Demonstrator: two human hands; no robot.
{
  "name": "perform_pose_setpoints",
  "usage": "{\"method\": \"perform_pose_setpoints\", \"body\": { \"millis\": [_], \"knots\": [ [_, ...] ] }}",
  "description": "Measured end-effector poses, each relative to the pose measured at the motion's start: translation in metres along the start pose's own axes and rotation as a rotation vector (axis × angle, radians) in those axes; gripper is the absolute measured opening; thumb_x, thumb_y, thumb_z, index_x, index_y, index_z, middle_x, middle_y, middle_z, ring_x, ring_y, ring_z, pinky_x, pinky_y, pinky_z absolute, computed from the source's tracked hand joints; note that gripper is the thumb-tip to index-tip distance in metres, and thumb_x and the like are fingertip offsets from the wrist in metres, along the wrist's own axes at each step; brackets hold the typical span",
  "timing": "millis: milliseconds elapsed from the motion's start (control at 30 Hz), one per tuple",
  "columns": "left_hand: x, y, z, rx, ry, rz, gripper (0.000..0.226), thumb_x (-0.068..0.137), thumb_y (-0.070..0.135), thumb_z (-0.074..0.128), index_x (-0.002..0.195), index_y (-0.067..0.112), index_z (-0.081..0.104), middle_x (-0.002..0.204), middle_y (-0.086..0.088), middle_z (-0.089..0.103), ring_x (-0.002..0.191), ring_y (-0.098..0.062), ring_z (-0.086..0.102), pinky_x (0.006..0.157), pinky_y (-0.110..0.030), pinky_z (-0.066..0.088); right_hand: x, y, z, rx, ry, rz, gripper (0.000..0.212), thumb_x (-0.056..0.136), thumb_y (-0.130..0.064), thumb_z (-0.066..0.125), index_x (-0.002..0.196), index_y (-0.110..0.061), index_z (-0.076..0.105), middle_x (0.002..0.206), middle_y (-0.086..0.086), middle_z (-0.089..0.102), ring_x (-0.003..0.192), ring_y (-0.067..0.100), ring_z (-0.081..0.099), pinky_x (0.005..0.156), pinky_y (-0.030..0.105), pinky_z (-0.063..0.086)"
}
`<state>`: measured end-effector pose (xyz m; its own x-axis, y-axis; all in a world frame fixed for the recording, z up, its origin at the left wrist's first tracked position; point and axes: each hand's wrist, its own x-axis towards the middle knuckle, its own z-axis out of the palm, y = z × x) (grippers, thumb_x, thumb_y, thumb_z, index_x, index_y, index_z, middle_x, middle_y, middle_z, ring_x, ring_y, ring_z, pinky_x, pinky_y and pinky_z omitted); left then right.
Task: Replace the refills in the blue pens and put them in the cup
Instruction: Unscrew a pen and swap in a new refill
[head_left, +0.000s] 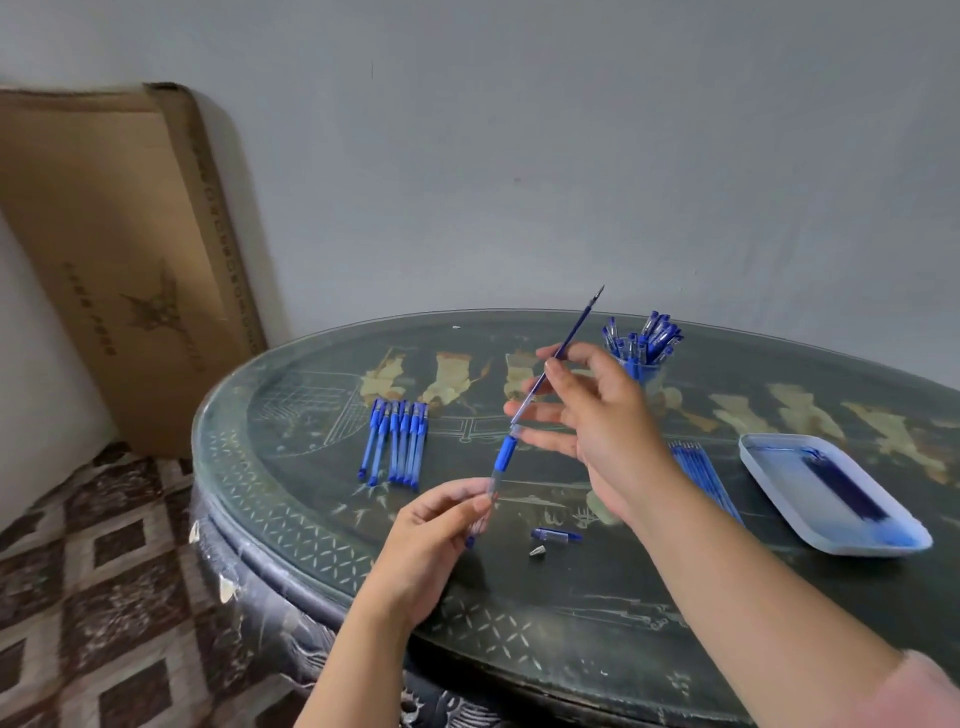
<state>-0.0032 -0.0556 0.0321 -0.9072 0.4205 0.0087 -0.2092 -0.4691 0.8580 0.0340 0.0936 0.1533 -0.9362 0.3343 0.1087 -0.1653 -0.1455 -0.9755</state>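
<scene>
My left hand (441, 525) grips the clear barrel of a blue pen (501, 457) near its rear end, tilted up to the right. My right hand (592, 410) pinches a blue refill (574, 332) between thumb and forefinger; the refill sticks halfway out of the barrel, its tip pointing up. On the table just below lie the pen's cap (555, 535) and its metal tip cone (537, 552). A clear cup (647, 371) full of several blue pens stands behind my right hand. Several capped blue pens (396, 441) lie in a row to the left.
A white tray (779, 483) with used refills (844, 486) sits at the right. Loose refills (704, 473) lie beside my right forearm. The round dark table (311, 519) has its edge close to me. A cardboard box (119, 249) leans on the wall at left.
</scene>
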Motion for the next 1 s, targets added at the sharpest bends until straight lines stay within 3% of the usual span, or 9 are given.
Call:
{"method": "perform_pose_setpoints", "body": {
  "millis": [267, 367, 500, 733, 800, 867, 1000],
  "knots": [
    [-0.001, -0.001, -0.004, 0.009, -0.011, -0.004, 0.021, 0.071, 0.007, 0.071, 0.091, 0.004, 0.076, 0.069, -0.006, 0.058, 0.064, -0.015, 0.044, 0.066, -0.023, 0.040, 0.004, 0.002, 0.000, -0.038, -0.013, -0.010, 0.010, 0.100, -0.013, 0.050, 0.103, -0.012, 0.059, 0.088, 0.012, 0.064, 0.081, 0.029, 0.074, 0.073, 0.044, 0.061],
    [-0.001, 0.000, -0.003, 0.016, -0.012, -0.007, 0.020, 0.070, 0.008, 0.071, 0.089, 0.007, 0.077, 0.071, -0.004, 0.061, 0.063, -0.013, 0.045, 0.064, -0.020, 0.042, 0.004, 0.007, 0.000, -0.174, -0.056, -0.042, 0.009, 0.099, -0.011, 0.052, 0.097, -0.011, 0.061, 0.088, 0.013, 0.066, 0.081, 0.025, 0.073, 0.073, 0.039, 0.061],
    [-0.002, 0.001, -0.004, 0.001, -0.025, -0.004, 0.022, 0.073, 0.009, 0.070, 0.095, 0.006, 0.075, 0.073, -0.006, 0.057, 0.064, -0.014, 0.045, 0.065, -0.022, 0.040, 0.004, 0.021, -0.001, -0.403, -0.108, -0.047, 0.008, 0.093, -0.013, 0.062, 0.090, -0.014, 0.070, 0.083, 0.002, 0.070, 0.085, 0.019, 0.071, 0.077, 0.041, 0.061],
    [-0.003, 0.002, -0.006, -0.032, -0.063, -0.016, 0.025, 0.073, 0.014, 0.076, 0.098, 0.009, 0.074, 0.086, -0.005, 0.066, 0.069, -0.013, 0.054, 0.069, -0.021, 0.049, 0.000, 0.034, -0.012, -0.519, -0.209, -0.020, 0.006, 0.090, -0.025, 0.067, 0.095, -0.023, 0.071, 0.090, 0.001, 0.072, 0.086, 0.012, 0.070, 0.078, 0.030, 0.060],
    [-0.002, 0.001, -0.007, -0.030, -0.046, -0.025, 0.021, 0.077, 0.012, 0.076, 0.098, 0.009, 0.074, 0.090, -0.006, 0.068, 0.071, -0.013, 0.056, 0.072, -0.022, 0.049, -0.001, 0.044, -0.027, -0.777, -0.209, -0.070, 0.009, 0.087, -0.025, 0.070, 0.096, -0.027, 0.071, 0.090, -0.008, 0.069, 0.082, 0.004, 0.064, 0.077, 0.023, 0.054],
    [-0.002, 0.001, -0.007, -0.030, -0.043, -0.027, 0.020, 0.078, 0.010, 0.071, 0.098, 0.009, 0.073, 0.091, -0.006, 0.068, 0.071, -0.013, 0.056, 0.072, -0.022, 0.050, -0.002, 0.059, -0.042, -1.141, -0.274, -0.133, 0.014, 0.087, -0.026, 0.070, 0.099, -0.031, 0.070, 0.095, -0.016, 0.060, 0.088, 0.003, 0.054, 0.083, 0.024, 0.046],
    [-0.002, 0.001, -0.008, -0.011, -0.068, -0.022, 0.031, 0.077, 0.013, 0.071, 0.106, 0.004, 0.068, 0.089, -0.005, 0.067, 0.073, -0.013, 0.056, 0.073, -0.023, 0.050, -0.008, 0.084, -0.056, -1.502, -0.468, -0.256, 0.025, 0.091, -0.038, 0.063, 0.116, -0.039, 0.066, 0.102, -0.011, 0.046, 0.103, 0.014, 0.040, 0.095, 0.031, 0.037]
  ]
}}
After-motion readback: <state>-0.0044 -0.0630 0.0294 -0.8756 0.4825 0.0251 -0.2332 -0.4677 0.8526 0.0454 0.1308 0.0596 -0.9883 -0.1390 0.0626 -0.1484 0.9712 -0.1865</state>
